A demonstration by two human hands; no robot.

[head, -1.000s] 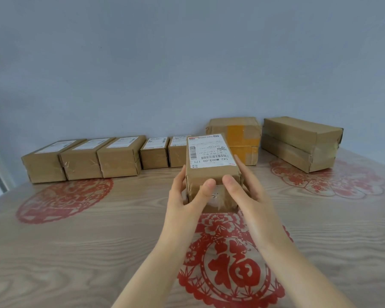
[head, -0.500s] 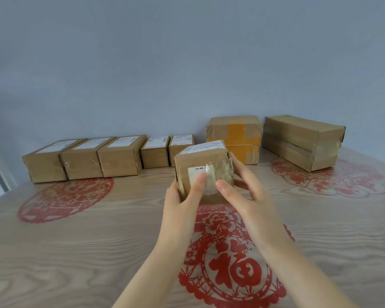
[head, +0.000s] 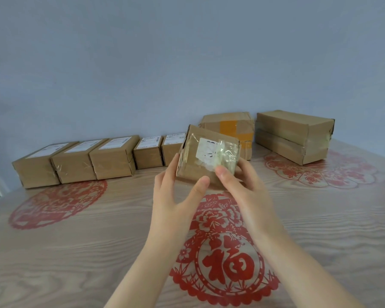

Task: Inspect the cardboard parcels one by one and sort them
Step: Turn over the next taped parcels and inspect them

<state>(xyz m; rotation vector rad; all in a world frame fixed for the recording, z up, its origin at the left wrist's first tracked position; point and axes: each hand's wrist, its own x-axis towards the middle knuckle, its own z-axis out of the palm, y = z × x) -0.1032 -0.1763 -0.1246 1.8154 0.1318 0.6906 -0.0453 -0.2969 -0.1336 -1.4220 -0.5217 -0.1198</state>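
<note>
Rolled over since a second ago: small parcel (head: 202,152), printed label face gone from view, taped face with a torn white sticker now turned toward the camera. Below everything, wooden table (head: 76,252) with red paper-cut prints. At the far right, close to the wall, long parcel (head: 293,136), wrapped in clear tape; just beside it on the left, orange-taped parcel (head: 228,123), partly hidden behind the held one. At the far left, row of three labelled parcels (head: 76,161), side against side, then two smaller labelled parcels (head: 148,152) next to them. Held in the air above the table centre, tilted, in front of that back line: the small parcel itself. Clamped on it from both sides: left hand (head: 176,198), thumb (head: 200,185) pressed on the lower near face, fingers behind the left edge; right hand (head: 245,183), thumb (head: 223,172) on the glossy tape, fingers behind the right side. Probably in the middle of inspection, not yet sorted. Possible trouble from here: slipping of the thumbs on the smooth tape at the next turn, because of a grip only at the lower part; then a fall on the table, or a knock against the smaller parcels behind. Also possible: wrong group chosen, with the sticker torn and hard to read.
</note>
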